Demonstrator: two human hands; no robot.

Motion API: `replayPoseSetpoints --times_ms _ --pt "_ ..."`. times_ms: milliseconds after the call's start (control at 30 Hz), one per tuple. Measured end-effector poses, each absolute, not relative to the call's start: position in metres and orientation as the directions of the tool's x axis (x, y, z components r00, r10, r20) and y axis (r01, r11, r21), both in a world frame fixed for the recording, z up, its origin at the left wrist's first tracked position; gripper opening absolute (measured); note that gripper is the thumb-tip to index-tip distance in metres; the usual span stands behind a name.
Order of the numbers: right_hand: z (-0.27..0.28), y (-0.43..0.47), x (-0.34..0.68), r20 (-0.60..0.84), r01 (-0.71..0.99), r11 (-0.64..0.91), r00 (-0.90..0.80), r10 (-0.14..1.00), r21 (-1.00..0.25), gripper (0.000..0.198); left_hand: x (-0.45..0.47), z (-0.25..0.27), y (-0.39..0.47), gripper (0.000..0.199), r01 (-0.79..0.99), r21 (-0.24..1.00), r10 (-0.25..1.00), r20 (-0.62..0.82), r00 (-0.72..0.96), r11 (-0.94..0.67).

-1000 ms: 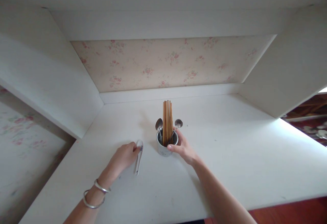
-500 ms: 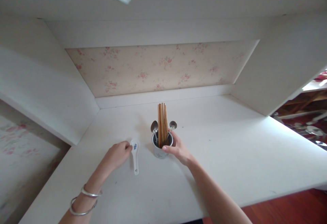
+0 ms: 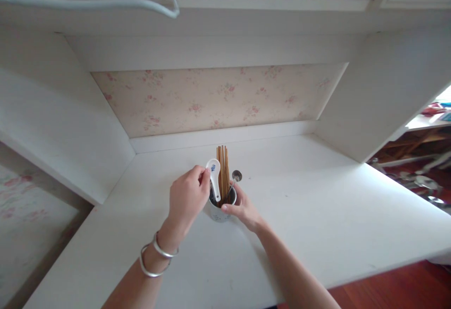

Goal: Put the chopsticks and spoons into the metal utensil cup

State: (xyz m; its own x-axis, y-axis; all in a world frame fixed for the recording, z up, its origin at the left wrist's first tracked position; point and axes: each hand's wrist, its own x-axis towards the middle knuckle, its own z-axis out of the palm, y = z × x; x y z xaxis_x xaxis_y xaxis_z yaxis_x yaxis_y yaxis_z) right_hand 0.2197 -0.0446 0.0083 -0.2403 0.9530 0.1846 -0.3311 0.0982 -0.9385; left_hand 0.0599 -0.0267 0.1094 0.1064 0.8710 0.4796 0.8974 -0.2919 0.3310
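Our left hand (image 3: 187, 192) pinches a glossy white spoon (image 3: 214, 180). Our right hand (image 3: 245, 209) grips a round cup (image 3: 217, 215) of wooden chopsticks (image 3: 222, 175).

White spoon (image 3: 214, 180) now apparently over cup (image 3: 219, 214)

Muted, diffuse light seems to come from the right, where the far edge glares nearly white. The table (image 3: 317, 205) is pale and evenly lit, its shadows faint and soft-edged; the lower-left wall (image 3: 38, 205) darkens into shade. Wide-angle distortion stretches the borders, and the white spoon's (image 3: 213, 177) motif looks slightly soft.
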Motion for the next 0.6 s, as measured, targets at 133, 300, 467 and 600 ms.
replayPoseSetpoints --times_ms 133,300,467,600 --pt "0.006 -0.044 0.221 0.169 -0.336 0.081 -0.242 0.955 -0.938 0.068 0.069 0.082 -0.032 0.03 0.938 0.234 0.902 0.406 0.145 -0.256" --pt "0.009 -0.043 0.221 0.184 -0.349 0.091 -0.245 0.952 -0.933 0.065 0.067 0.068 -0.039 0.027 0.93 0.216 0.919 0.33 0.217 -0.297" --pt "0.009 -0.045 0.219 0.189 -0.342 0.093 -0.259 0.947 -0.935 0.074 0.063 0.065 -0.039 0.023 0.903 0.307 0.932 0.294 0.211 -0.301" --pt "0.005 -0.045 0.22 0.208 -0.297 0.131 -0.245 0.947 -0.946 0.076 0.055 0.064 -0.039 0.025 0.824 0.454 0.93 0.293 0.222 -0.339"
